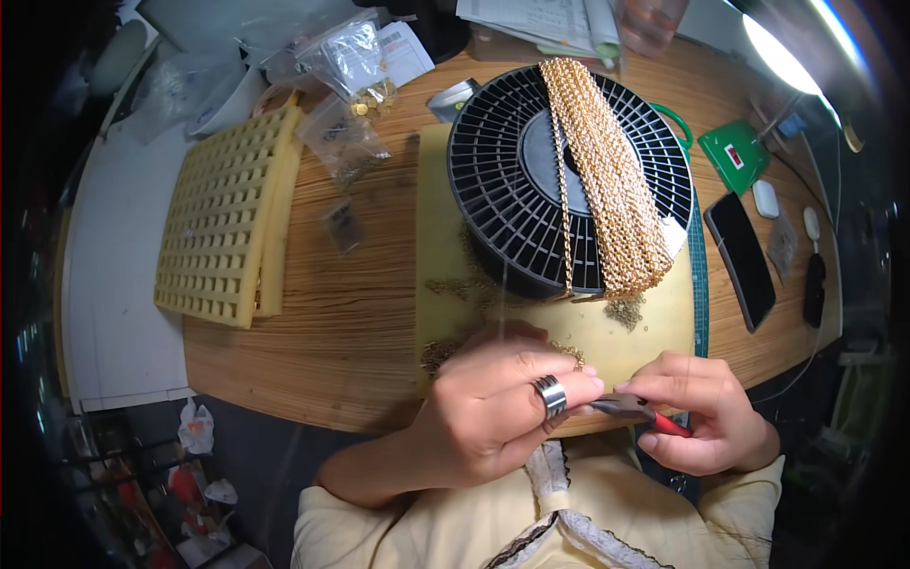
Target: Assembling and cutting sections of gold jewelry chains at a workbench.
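Low in the middle of the frame the pliers [633, 410], with red handles, sit in the right hand [701, 417], whose fingers are closed around the handles. The dark tips point left and meet the fingertips of the left hand [498, 403]. The left hand is curled, thumb and forefinger pinched together, and wears a metal ring [550, 394] on one finger. Whatever it pinches is too small to make out and is hidden behind the fingers. The two hands are close together, just touching at the plier tips.

Just above the hands lies a pale yellow mat [654, 327] with small heaps of gold links [624, 311] scattered on it; more links near the left hand are half covered by the knuckles. Farther up, in the centre of the frame, a black ribbed spool [502, 180] stands on the mat, and a wide band of gold chain [611, 180] is draped over its top and hangs down its front.

To the left a yellow foam grid tray [227, 218] rests on the wooden table [351, 313], with clear plastic bags [346, 142] of small parts beside it in the upper left. On the right lie a dark phone [742, 258] and a green block [735, 152]. Papers at the top edge are cut off by the frame. A bright lamp glares in the upper right corner, and the floor in the lower left is dim and cluttered.
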Tool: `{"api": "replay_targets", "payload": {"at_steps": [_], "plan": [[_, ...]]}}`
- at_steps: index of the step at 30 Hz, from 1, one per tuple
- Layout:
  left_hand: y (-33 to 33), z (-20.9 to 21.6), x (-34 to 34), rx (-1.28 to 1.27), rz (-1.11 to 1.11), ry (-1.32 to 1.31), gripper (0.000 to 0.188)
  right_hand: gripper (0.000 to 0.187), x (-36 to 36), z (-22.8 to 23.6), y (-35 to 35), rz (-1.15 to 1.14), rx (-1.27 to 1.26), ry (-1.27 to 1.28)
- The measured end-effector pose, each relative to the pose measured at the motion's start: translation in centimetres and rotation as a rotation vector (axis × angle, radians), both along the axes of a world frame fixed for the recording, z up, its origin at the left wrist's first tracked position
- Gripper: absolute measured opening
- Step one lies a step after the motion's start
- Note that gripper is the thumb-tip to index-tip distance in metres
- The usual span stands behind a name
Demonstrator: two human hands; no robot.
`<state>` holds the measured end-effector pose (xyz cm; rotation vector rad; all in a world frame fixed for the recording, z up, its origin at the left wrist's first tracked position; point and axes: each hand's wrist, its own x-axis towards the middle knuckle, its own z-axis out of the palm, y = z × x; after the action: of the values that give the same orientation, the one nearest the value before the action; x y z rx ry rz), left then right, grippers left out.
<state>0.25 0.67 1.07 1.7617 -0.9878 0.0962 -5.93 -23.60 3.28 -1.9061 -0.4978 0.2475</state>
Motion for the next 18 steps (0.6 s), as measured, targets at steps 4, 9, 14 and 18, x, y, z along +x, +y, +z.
{"api": "replay_targets", "payload": {"at_steps": [4,9,14,18], "plan": [[0.1,0.1,-0.1,-0.041,0.054,0.129,0.016,0.051,0.0,-0.1,0.8,-0.098,-0.251,-0.344],[0.2,0.4,0.0,-0.058,0.044,0.161,0.014,0.056,-0.1,-0.8,1.6,-0.255,-0.392,-0.685],[0.2,0.4,0.0,-0.086,0.021,0.186,0.016,0.055,0.0,-0.8,1.7,-0.252,-0.402,-0.705],[0.2,0.2,-0.1,-0.117,0.013,0.195,0.018,0.056,0.1,-0.6,1.6,-0.229,-0.390,-0.648]]}}
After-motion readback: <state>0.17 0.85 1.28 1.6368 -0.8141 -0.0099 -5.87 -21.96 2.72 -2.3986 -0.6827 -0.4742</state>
